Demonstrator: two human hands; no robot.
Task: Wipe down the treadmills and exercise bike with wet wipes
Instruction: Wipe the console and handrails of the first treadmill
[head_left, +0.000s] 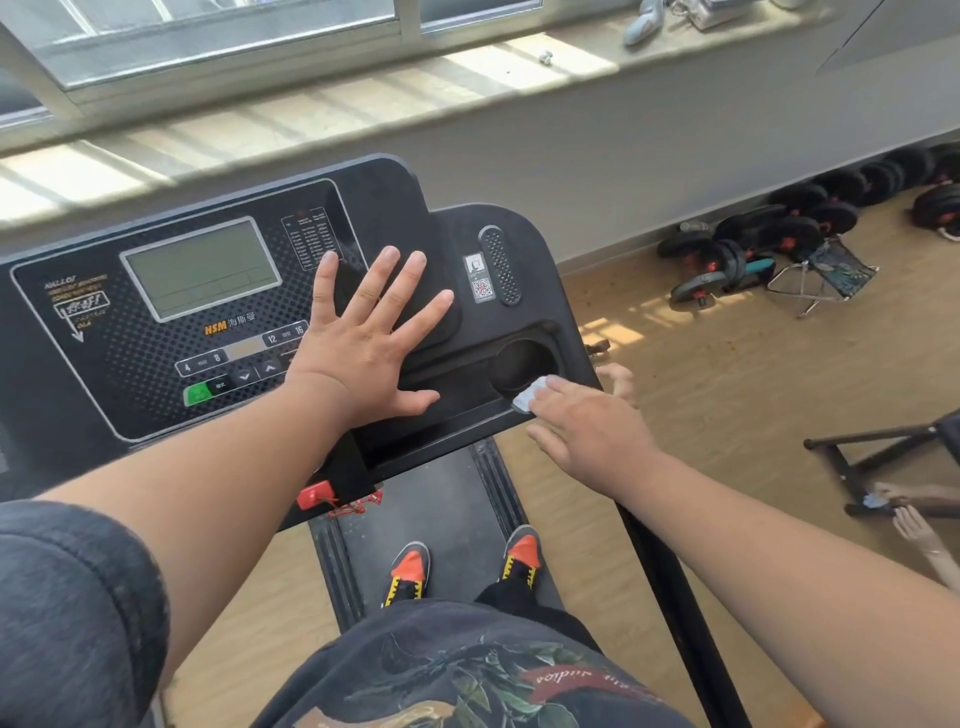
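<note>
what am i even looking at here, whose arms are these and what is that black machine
This is one picture from a camera worn on a person's head, looking down, so the arms are that person's own. They stand on a treadmill belt, facing its black console with a grey screen and buttons. The left hand lies flat with fingers spread on the console. The right hand presses a small wet wipe on the edge of the cup holder, cleaning it. Dumbbells lie on the wooden floor by the wall.
</note>
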